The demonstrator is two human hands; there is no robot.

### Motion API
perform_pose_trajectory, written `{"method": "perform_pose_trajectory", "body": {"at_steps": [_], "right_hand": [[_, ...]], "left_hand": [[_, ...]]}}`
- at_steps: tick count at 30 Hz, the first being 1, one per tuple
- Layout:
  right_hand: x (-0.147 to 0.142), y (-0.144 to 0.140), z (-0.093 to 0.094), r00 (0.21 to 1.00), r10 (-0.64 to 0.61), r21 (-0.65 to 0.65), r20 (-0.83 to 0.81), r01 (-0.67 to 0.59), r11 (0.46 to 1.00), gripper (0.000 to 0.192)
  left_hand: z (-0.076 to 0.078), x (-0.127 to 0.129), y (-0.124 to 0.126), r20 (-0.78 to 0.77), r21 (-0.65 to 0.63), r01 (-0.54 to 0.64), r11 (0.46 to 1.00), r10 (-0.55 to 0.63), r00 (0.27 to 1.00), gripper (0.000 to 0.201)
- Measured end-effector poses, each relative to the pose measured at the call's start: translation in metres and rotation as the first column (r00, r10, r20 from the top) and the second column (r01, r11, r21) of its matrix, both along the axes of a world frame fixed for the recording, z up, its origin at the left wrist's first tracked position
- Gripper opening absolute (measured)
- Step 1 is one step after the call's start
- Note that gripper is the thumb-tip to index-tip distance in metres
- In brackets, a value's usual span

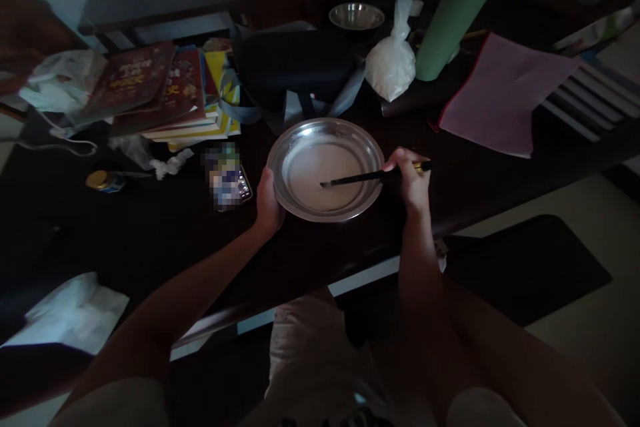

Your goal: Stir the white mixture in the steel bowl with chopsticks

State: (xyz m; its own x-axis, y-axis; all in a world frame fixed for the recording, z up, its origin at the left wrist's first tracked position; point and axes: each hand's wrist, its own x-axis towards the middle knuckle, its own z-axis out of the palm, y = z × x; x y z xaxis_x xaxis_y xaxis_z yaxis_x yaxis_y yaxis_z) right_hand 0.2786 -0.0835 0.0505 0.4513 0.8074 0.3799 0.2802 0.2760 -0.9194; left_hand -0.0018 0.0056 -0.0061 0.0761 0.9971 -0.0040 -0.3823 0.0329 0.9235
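Observation:
A round shiny metal dish (327, 215) with a wide rim stands on the dark table in front of me. Whitish contents (310, 170) cover its bottom; whether liquid or powder I cannot tell. My left hand (270, 201) grips the dish's left side, thumb by the rim and fingers hidden beneath or behind it. At the right rim, my right hand (411, 180) is closed round black chopsticks (357, 178) with gold-coloured ends. They slant down to the left, with their tips in the whitish contents. Whether one or two sticks are held is unclear.
Behind the dish stand a dark bag (295, 67), a knotted plastic bag of white powder (393, 70) and a green cylinder (465, 7). A phone (245, 183), a small jar (105, 180) and books (175, 90) lie left. A pink cloth (500, 97) lies right.

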Motion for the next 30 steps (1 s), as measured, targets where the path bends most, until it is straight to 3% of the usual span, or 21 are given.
{"method": "perform_pose_trajectory", "body": {"at_steps": [3, 7, 11, 15, 20, 24, 30], "right_hand": [[-0.0008, 0.0003, 0.0007, 0.998, 0.059, -0.015, 0.008, -0.059, 0.998, 0.061], [-0.0009, 0.0, 0.0018, 1.0, -0.013, 0.023, 0.005, 0.013, 1.0, 0.063], [-0.0016, -0.0004, 0.0021, 0.999, 0.047, -0.027, 0.01, -0.047, 0.999, 0.065], [-0.0019, 0.0004, 0.0018, 1.0, -0.018, 0.012, 0.013, 0.018, 1.0, 0.066], [-0.0015, 0.0007, 0.0019, 0.999, 0.047, 0.001, -0.019, -0.047, 0.999, 0.061], [-0.0008, 0.0005, 0.002, 1.0, -0.017, 0.012, -0.01, 0.017, 1.0, 0.065], [-0.0015, 0.0005, 0.0025, 0.999, 0.031, 0.004, 0.013, -0.031, 1.0, 0.063]], "left_hand": [[0.0002, 0.0005, -0.0008, -0.004, 0.017, -0.01, 1.0, 0.01, 1.0, 0.049], [0.0002, 0.0014, -0.0019, -0.003, 0.021, -0.015, 1.0, 0.015, 1.0, 0.049], [0.0001, 0.0009, -0.0016, -0.015, 0.02, -0.023, 1.0, 0.023, 1.0, 0.049], [-0.0005, 0.0011, -0.0006, -0.002, 0.021, -0.019, 1.0, 0.019, 1.0, 0.05], [-0.0007, 0.0013, 0.0002, 0.008, 0.007, -0.015, 1.0, 0.015, 1.0, 0.049], [-0.0003, 0.0009, 0.0003, -0.006, 0.001, -0.02, 1.0, 0.02, 1.0, 0.047], [-0.0004, 0.0006, 0.0001, 0.008, 0.018, -0.017, 1.0, 0.017, 1.0, 0.047]]}}
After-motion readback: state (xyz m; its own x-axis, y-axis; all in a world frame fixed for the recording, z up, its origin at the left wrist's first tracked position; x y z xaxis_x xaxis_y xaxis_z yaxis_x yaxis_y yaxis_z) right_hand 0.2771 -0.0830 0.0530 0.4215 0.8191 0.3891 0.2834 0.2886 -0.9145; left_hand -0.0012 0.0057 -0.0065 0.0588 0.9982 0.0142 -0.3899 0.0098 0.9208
